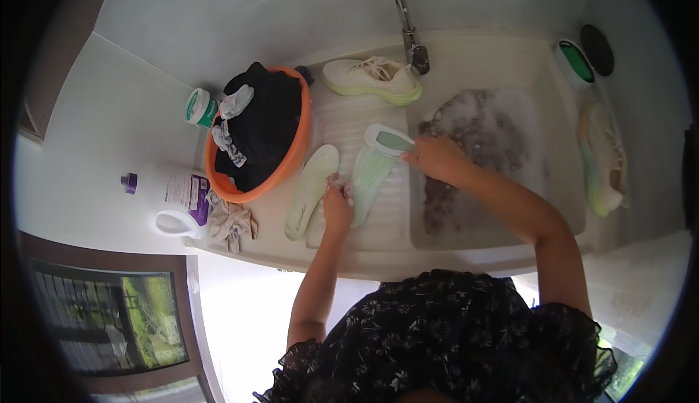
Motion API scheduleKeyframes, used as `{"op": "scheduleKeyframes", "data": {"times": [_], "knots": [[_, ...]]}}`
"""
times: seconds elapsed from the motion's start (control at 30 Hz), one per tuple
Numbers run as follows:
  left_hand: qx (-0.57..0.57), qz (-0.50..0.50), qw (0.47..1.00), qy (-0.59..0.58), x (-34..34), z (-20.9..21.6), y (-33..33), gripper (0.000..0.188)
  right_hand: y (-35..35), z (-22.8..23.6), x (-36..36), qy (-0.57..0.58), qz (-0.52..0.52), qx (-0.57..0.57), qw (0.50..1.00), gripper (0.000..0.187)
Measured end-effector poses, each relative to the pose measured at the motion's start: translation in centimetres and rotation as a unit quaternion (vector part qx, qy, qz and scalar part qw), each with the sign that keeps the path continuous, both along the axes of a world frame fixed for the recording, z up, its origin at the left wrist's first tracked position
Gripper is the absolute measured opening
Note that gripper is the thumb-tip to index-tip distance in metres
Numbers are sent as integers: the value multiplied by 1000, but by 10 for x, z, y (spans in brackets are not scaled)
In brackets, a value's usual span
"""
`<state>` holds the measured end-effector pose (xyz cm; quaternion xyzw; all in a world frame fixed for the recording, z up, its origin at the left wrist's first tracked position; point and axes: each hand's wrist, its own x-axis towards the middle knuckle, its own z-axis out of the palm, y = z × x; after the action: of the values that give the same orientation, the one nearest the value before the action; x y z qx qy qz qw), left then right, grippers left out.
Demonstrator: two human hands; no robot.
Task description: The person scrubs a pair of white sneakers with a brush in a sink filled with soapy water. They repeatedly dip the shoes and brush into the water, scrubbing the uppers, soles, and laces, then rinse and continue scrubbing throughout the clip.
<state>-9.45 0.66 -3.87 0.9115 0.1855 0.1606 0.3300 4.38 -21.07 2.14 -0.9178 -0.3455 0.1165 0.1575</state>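
In my right hand (439, 160) is a white oval scrub brush (394, 141) with a green middle, which lies over the upper end of a pale green insole (373, 184). My left hand (338, 203) grips that insole by its left edge, fingers curled at the rim. A second insole (312, 193), pale yellow-green, lies flat just left of my left hand. Both insoles rest on the ribbed washboard part of the cream sink (397, 235). Above them sits a cream sneaker (373, 79) with a lime sole and laces.
Foamy dark water (488, 148) fills the basin at right. An orange tub (304, 137) of dark clothes stands left, near a purple-capped detergent jug (175, 199), a rag (231, 222) and a white-and-green tub (201, 107). Another sneaker (603, 159) and green-centred brush (575, 64) lie right. The faucet (415, 50) is behind.
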Motion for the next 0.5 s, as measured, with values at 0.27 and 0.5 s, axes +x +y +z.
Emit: {"op": "scheduleKeyframes", "data": {"times": [0.27,0.5], "knots": [[329,20,928,175,-60,26,40,54,15,-17,-32,27,39,-35,998,51],[192,91,953,214,-44,64,63,29,64,-23,16,-2,7,76,997,51]]}}
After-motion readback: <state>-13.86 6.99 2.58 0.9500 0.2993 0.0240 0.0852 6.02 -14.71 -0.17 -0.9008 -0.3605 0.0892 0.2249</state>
